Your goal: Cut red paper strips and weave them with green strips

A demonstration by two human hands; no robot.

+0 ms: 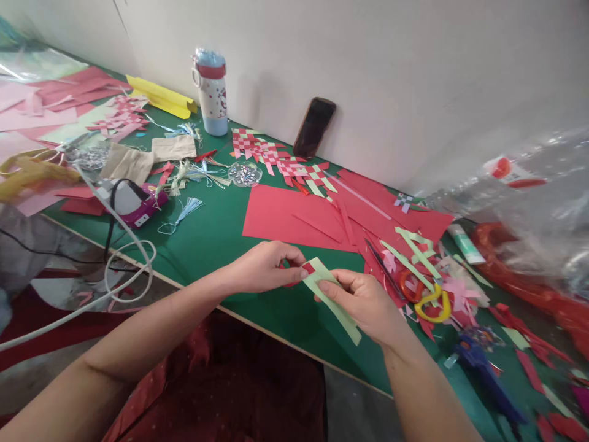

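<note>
Over the front edge of the green table [202,264], my right hand [359,301] pinches a pale green paper strip [340,310] between thumb and fingers. My left hand [262,267] is closed at the strip's upper end, its thumb tip on a small red paper piece [310,268] there. A bit of red also shows under the left fingers; whether it is the same piece I cannot tell. Just beyond the hands lies a sheet of red paper [285,215] with loose red strips on it.
Scissors with a yellow handle [435,304], a blue glue gun [488,374] and paper scraps lie at right. Woven paper pieces [262,150], a dish of gems [245,174], tassels [186,210], a bottle [212,98] and a phone [315,127] stand or lie behind. A white cable [138,236] loops at left.
</note>
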